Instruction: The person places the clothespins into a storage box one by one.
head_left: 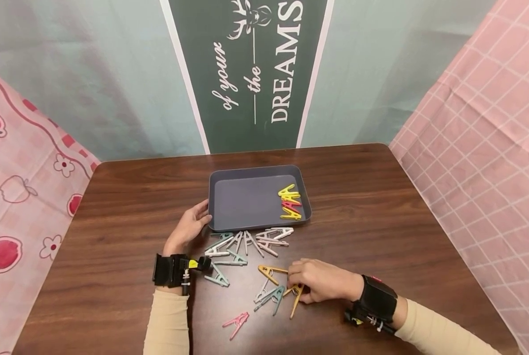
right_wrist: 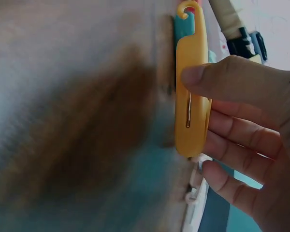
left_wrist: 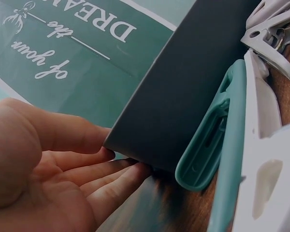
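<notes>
Tabletop [head_left: 380, 207], tray [head_left: 255, 227] rim, fingers [head_left: 201, 212]

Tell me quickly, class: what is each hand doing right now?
Left hand: open, fingertips touching the grey tray corner.
Right hand: pinching an orange clothes peg.

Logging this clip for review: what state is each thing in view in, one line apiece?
Tray: flat on the table, holding a few yellow and red clips at its right side.
Left hand: fingers straight, touching the tray's near-left corner.
Right hand: pinching an orange clip.
Loose clips: scattered on the table in front of the tray.
Pink clip: lying alone, nearest the person.
</notes>
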Demonstrator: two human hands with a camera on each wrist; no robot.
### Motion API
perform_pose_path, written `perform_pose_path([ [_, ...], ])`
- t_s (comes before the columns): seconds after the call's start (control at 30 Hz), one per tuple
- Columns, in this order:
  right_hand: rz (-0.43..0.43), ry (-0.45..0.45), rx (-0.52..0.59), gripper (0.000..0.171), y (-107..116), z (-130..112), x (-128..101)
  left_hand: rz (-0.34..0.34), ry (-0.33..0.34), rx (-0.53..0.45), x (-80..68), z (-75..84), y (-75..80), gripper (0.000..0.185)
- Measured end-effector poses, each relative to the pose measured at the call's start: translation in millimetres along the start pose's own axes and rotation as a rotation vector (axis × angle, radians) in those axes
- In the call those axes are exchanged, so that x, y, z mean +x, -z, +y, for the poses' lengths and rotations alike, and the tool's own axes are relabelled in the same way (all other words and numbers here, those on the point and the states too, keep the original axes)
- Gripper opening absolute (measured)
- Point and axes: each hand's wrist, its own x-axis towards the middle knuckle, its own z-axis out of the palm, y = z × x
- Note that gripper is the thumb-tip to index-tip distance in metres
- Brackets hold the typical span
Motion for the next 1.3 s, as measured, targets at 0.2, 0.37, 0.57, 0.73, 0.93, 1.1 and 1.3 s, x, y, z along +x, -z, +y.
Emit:
perform_pose_path([
  [0.2, 0.042, -0.037, 0.01, 0.02, 9.1, 4.3, 4.6, -0.002, 0.014, -0.01, -0.1, 0.5, 0.1, 0.057],
  [0.37, 0.055, -0.086, 0.046, 0.018, 12.8, 9.0, 9.0, 0.002, -0.009, -0.005, -0.7, 0.4, 0.7, 0.057],
  [0.57, 0.106, -0.159, 0.083, 0.019, 13.7, 14.8, 11.3, -0.002, 0.0, -0.007, -1.8, 0.6, 0.7, 0.056],
  [0.73, 0.171, -0.204, 0.104, 0.021, 14.3, 22.7, 12.3, -0.005, 0.022, -0.015, -2.5, 0.9, 0.1, 0.057],
  [0.93, 0.243, -0.316, 0.108, 0.021, 18.9, 33.2, 16.8, -0.007, -0.001, -0.024, 0.1, 1.5, -0.1, 0.056],
  [1.1, 0.267, -0.389, 0.114, 0.024, 26.5, 40.0, 25.3, -0.007, 0.006, -0.033, 1.5, 2.4, 0.7, 0.057],
  [1.3, 0.319, -0.424, 0.12, 0.024, 31.0, 44.4, 36.6, 0.0, 0.012, -0.006, 1.1, 4.0, -0.5, 0.057],
])
